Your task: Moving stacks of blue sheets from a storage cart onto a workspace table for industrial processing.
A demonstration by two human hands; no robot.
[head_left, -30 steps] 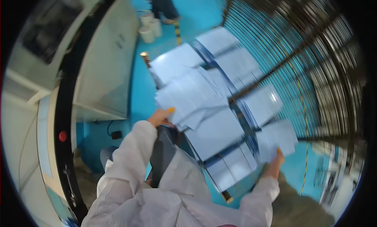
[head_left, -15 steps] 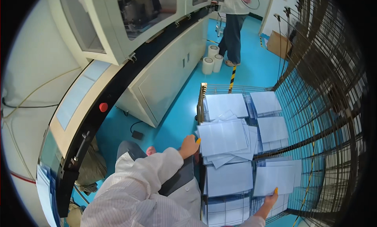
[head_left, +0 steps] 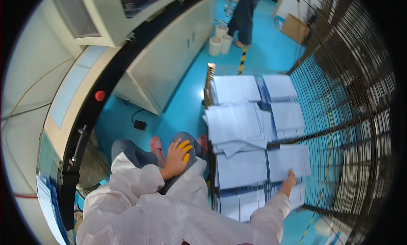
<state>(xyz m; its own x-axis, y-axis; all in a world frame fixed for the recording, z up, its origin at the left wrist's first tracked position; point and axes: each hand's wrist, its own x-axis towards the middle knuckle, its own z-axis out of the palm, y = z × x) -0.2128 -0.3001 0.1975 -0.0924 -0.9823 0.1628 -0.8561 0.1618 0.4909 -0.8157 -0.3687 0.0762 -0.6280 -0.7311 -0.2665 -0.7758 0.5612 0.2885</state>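
My left hand lies on my knee with its fingers spread. Yellow finger cots cover several of its fingertips, and it holds nothing. My right hand reaches into a wire cart, its closed fingers at the near edge of a stack of pale bluish-white sheets. One yellow-tipped digit presses on top; the other fingers are mostly hidden. Left of it lies another stack of sheets. Beyond that, an untidy pile of sheets has corners sticking out at angles.
The cart's tall wire side rises on the right. At left stands a machine bench with a red button and more sheets. A black foot pedal, white rolls and a standing person are farther off.
My left hand has moved from the cart's edge down onto my knee. The skewed sheets under my right hand now lie more squarely on their stack. The view has shifted.
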